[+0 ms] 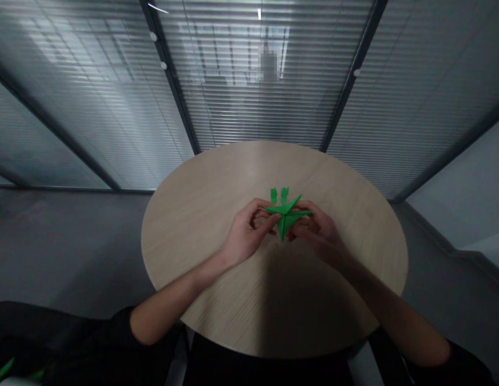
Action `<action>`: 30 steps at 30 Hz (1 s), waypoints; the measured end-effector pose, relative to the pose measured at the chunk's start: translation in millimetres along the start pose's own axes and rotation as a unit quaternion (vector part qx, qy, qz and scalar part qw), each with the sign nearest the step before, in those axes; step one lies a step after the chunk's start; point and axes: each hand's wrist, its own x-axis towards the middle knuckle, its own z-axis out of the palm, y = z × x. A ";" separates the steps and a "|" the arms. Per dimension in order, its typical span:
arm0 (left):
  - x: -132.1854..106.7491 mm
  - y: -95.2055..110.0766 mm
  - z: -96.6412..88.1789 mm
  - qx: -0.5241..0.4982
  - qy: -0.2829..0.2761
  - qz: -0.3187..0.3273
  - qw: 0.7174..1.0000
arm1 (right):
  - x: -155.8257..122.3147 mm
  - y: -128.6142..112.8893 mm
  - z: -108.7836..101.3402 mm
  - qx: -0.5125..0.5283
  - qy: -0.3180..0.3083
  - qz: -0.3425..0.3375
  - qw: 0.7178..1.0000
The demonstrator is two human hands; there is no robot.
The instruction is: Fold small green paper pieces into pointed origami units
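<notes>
A green folded paper figure (287, 215) with pointed flaps is held just above a round light-wood table (217, 214). My left hand (247, 233) pinches its left side with thumb and fingers closed on a flap. My right hand (320, 230) grips its right side, fingers curled round the paper. Two small green paper pieces (279, 195) lie on the table just beyond the figure.
The table stands against a glass wall with closed horizontal blinds (269, 80) and dark frames. Grey floor (64, 241) lies to the left and right. A green scrap (2, 370) shows at the bottom left corner.
</notes>
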 end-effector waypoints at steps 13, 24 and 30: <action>-6.5 -4.1 -2.5 0.105 0.021 0.058 0.993 | 2.2 -9.7 2.0 0.034 0.052 0.047 0.997; -3.3 -3.5 -0.7 0.062 -0.012 0.012 0.998 | 2.9 -4.4 -2.1 0.003 0.078 0.010 0.997; -4.7 -1.1 -4.1 0.162 0.009 0.111 0.980 | 2.0 -4.4 -0.9 -0.005 0.075 -0.009 0.997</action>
